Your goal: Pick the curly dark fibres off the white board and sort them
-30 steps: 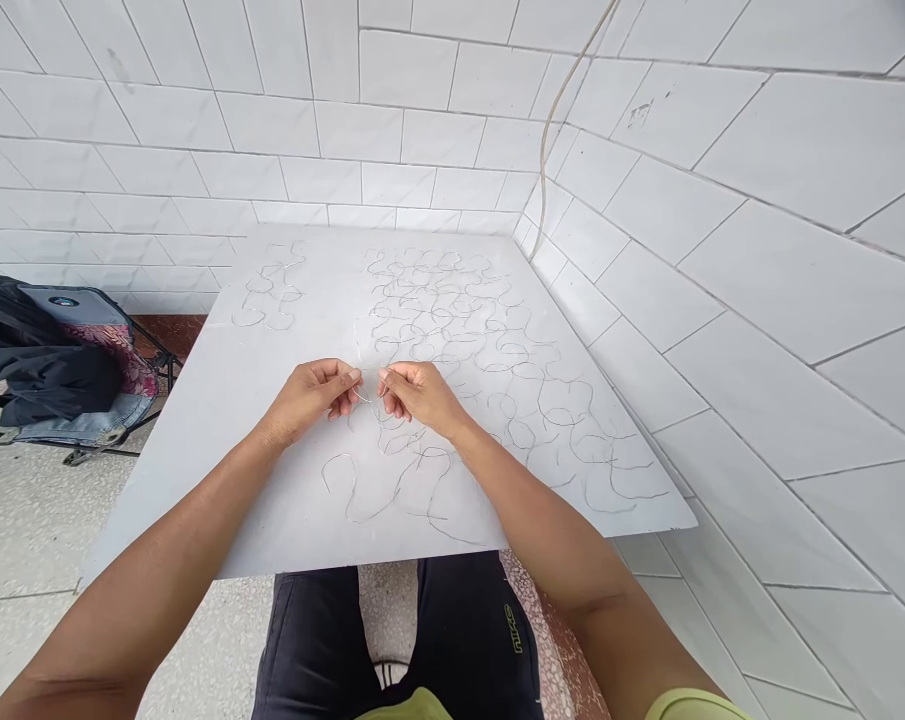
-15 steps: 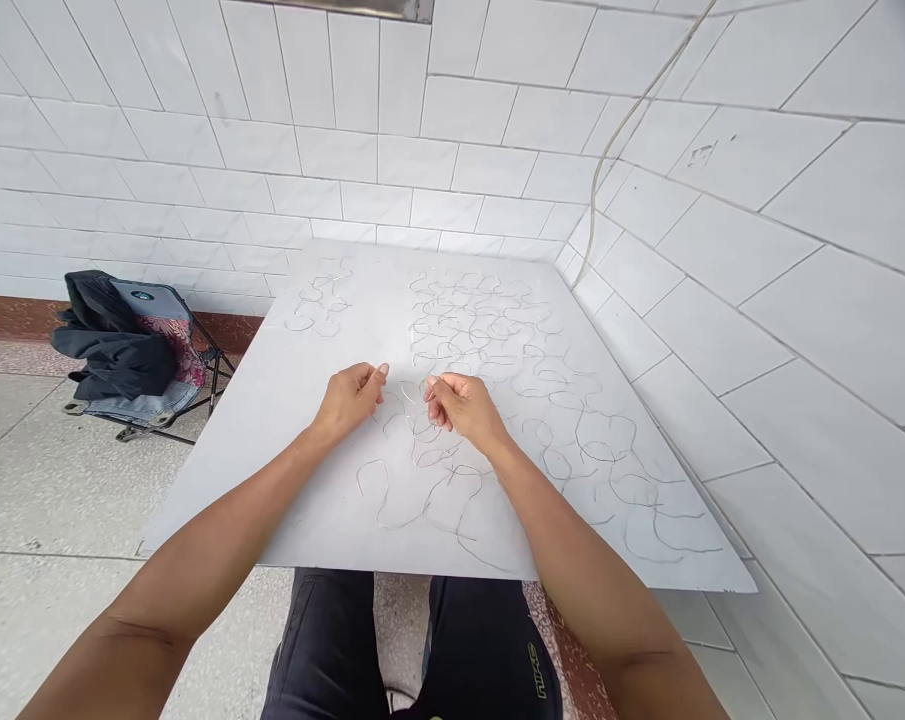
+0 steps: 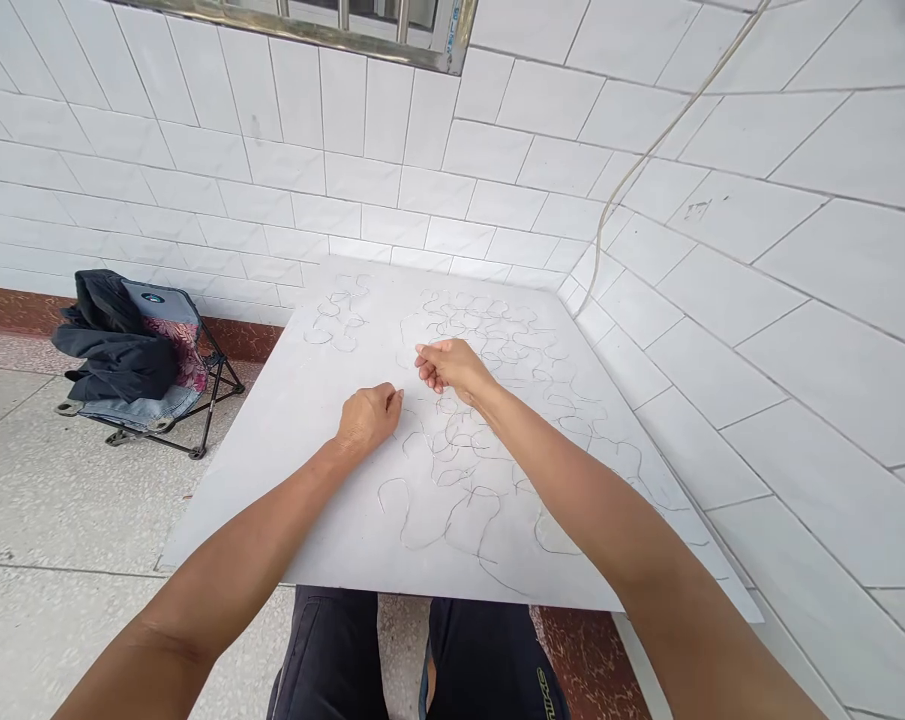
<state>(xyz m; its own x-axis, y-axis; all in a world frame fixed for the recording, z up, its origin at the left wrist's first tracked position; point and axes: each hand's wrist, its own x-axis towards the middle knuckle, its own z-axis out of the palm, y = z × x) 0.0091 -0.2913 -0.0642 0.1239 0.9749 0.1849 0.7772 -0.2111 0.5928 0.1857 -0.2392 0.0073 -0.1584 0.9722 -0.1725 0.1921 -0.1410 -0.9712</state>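
A white board [image 3: 272,430] lies across my lap, covered with several thin bent wire pieces [image 3: 497,340]. My left hand [image 3: 369,417] rests on the board near its middle, fingers curled in a loose fist with nothing visible in it. My right hand [image 3: 448,365] is stretched further out over the tangle of wires, its fingers pinched together on a thin wire piece that is hard to make out. A small separate group of wire shapes [image 3: 336,315] lies at the far left of the board. More wire loops [image 3: 452,500] lie near the front edge.
White tiled walls close in the back and right sides. A thin cable [image 3: 647,150] hangs down the wall corner. A folding stool with dark clothes [image 3: 133,350] stands on the floor to the left. A window frame [image 3: 332,25] is at the top.
My hands have parted: the right one moved away over the wire tangle, the left sank onto the board. The view tilted upward, bringing the window into sight.
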